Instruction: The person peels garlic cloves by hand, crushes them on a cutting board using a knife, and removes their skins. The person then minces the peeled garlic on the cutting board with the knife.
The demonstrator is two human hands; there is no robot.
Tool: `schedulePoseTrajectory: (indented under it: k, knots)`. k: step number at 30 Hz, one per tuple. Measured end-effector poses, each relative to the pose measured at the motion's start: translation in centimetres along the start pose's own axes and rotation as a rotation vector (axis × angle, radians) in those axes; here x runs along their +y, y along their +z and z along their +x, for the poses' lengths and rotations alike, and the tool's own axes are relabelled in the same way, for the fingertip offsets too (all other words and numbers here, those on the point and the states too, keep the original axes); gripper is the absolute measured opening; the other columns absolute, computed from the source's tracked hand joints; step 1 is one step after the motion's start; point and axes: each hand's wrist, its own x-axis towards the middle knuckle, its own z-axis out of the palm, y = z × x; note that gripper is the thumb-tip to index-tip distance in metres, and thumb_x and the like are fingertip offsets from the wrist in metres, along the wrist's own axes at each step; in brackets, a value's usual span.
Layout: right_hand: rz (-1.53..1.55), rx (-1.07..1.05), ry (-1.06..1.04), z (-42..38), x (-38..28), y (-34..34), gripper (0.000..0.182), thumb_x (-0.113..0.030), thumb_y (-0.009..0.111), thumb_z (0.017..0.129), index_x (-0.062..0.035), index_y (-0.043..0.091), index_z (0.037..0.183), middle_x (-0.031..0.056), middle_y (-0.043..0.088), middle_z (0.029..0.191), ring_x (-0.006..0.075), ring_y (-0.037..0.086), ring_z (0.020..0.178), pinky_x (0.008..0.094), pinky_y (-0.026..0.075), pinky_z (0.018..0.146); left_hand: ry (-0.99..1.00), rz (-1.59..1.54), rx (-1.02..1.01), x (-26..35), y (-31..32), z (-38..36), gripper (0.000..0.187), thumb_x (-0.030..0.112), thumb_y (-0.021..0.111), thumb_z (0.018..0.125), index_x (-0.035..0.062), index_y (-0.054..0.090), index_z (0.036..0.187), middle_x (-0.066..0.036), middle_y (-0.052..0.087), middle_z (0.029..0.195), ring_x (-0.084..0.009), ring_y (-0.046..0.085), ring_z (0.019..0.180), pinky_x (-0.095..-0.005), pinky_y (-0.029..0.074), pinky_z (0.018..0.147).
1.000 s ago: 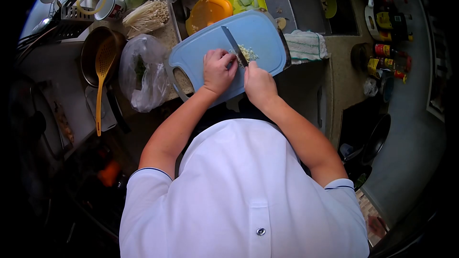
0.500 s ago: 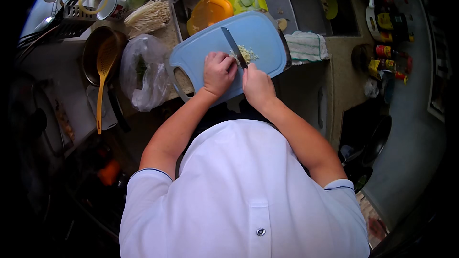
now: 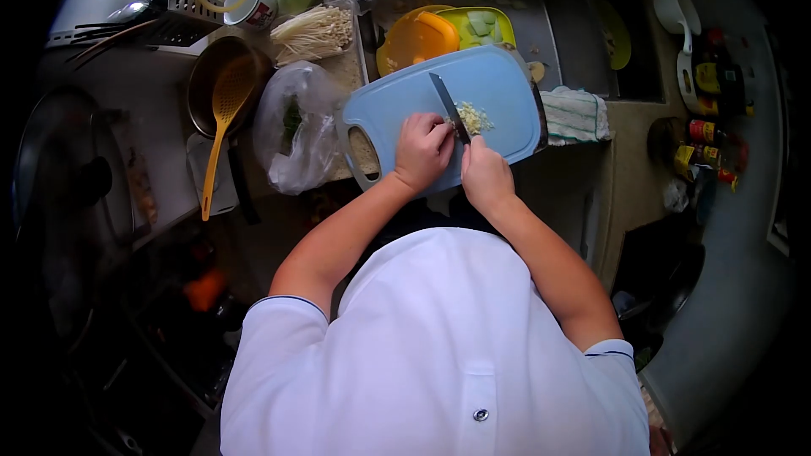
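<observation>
My right hand [image 3: 487,176] is closed round the handle of a knife [image 3: 449,105], whose dark blade points up and to the left over a light blue cutting board [image 3: 397,93]. Just left of the blade, my left hand [image 3: 424,150] rests on the board with its fingers curled and pressed together. What those fingertips hold, if anything, is too small to make out. A small heap of finely chopped pale pieces [image 3: 475,118] lies right of the blade.
Behind the board are an orange container [image 3: 416,38] and a green tray [image 3: 500,24]. To the left are enoki mushrooms [image 3: 312,34], a plastic bag [image 3: 296,131] and a pot [image 3: 203,84] with a yellow skimmer [image 3: 230,97]. A striped cloth [image 3: 574,116] and bottles [image 3: 708,131] stand right.
The whole view has shifted, so the board, hands and counter appear farther right and slightly lower. The knife remains in my right hand, with my left hand beside the blade.
</observation>
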Motion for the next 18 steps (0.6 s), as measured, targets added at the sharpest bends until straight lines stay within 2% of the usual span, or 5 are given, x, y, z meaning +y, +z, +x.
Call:
schedulePoseTrajectory:
  k: [3,6,18]
  knots:
    - [-0.022,-0.011,-0.024,-0.2,-0.5,-0.5,0.02,-0.019,0.051,0.102,-0.0004,0.052,0.095,0.0266,0.068,0.077,0.0475,0.068,0.075,0.0578,0.053,0.07,-0.081,-0.083,0.056,0.6,-1.3,-0.6,0.015,0.007,0.076,0.076,0.0055,0.071,0.091,-0.009,0.064,0.092,-0.0317,0.059,0.089,-0.0417,0.047,0.077]
    - [-0.058,-0.038,-0.042,0.1,0.1,0.9,0.018,-0.017,0.051,0.1,-0.0005,0.052,0.095,0.0257,0.068,0.077,0.0472,0.068,0.074,0.057,0.054,0.069,-0.116,0.046,0.0,0.2,-2.3,-1.1,0.015,0.008,0.077,0.079,0.0055,0.071,0.092,-0.01,0.063,0.093,-0.0317,0.06,0.09,-0.0421,0.047,0.078]
    - [-0.08,-0.081,-0.054,0.2,-0.2,-0.3,0.015,-0.014,0.049,0.1,0.0001,0.051,0.095,0.0251,0.068,0.077,0.0458,0.069,0.075,0.0552,0.056,0.068,-0.122,0.029,0.019,0.3,-0.7,-0.5,0.01,0.008,0.075,0.077,0.0051,0.07,0.085,-0.01,0.063,0.087,-0.0317,0.059,0.085,-0.0435,0.046,0.076]
